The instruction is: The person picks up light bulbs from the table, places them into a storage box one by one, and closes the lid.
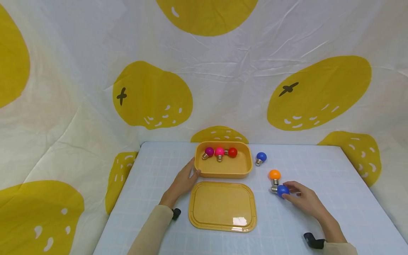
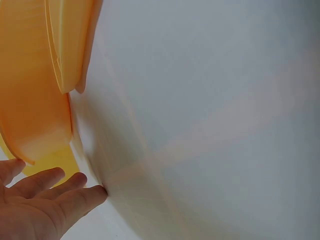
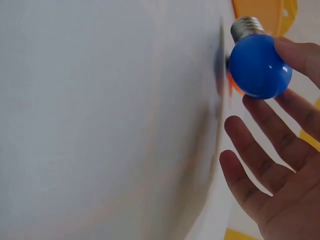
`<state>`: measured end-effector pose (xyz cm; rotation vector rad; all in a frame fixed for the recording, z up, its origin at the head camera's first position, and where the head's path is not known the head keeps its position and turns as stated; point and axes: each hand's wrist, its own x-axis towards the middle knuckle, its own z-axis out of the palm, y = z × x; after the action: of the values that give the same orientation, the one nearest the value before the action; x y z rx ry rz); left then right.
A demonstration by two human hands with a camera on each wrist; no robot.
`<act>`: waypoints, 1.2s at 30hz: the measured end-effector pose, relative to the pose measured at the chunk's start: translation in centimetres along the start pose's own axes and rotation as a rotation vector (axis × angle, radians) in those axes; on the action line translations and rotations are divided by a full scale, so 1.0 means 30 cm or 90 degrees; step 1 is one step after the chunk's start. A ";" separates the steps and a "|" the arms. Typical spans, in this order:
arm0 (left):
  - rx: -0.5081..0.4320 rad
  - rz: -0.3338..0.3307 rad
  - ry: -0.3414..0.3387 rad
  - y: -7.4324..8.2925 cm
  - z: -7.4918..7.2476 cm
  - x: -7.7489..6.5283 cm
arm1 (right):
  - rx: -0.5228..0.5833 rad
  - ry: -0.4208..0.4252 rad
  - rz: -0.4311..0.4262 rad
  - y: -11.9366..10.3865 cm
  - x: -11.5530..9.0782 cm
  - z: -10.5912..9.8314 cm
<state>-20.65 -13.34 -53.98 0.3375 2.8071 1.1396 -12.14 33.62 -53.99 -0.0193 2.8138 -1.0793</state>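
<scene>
My right hand (image 1: pixel 301 198) pinches a blue light bulb (image 1: pixel 282 191) by its globe, thumb on one side and fingers on the other. In the right wrist view the bulb's silver screw base (image 3: pixel 246 27) points away from the palm. An orange bulb (image 1: pixel 274 175) is just behind it in the head view. Farther back lies a second blue bulb (image 1: pixel 261 157). My left hand (image 1: pixel 182 184), its fingers extended, rests at the left side of a yellow box (image 1: pixel 224 175). Inside that box lie a purple bulb (image 1: pixel 209 152), a pink bulb (image 1: pixel 219 152) and a red bulb (image 1: pixel 232 152).
A yellow lid (image 1: pixel 222 207) lies flat in front of the box, between my two arms. Light checked cloth covers the table (image 1: pixel 325 166). Behind it hangs a white curtain (image 1: pixel 229 99) printed with yellow fruit.
</scene>
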 end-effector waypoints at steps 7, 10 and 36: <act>-0.004 0.007 0.001 -0.004 0.002 0.000 | 0.012 0.012 -0.019 -0.027 0.010 -0.009; -0.001 0.006 0.000 -0.004 0.001 0.000 | 0.020 0.016 -0.034 -0.045 0.016 -0.015; -0.002 0.021 0.003 -0.013 0.001 0.005 | 0.040 0.062 -0.122 -0.220 0.147 -0.024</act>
<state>-20.87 -13.56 -54.28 0.3834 2.8138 1.1540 -16.83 28.93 -49.57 -0.2404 2.9114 -1.2400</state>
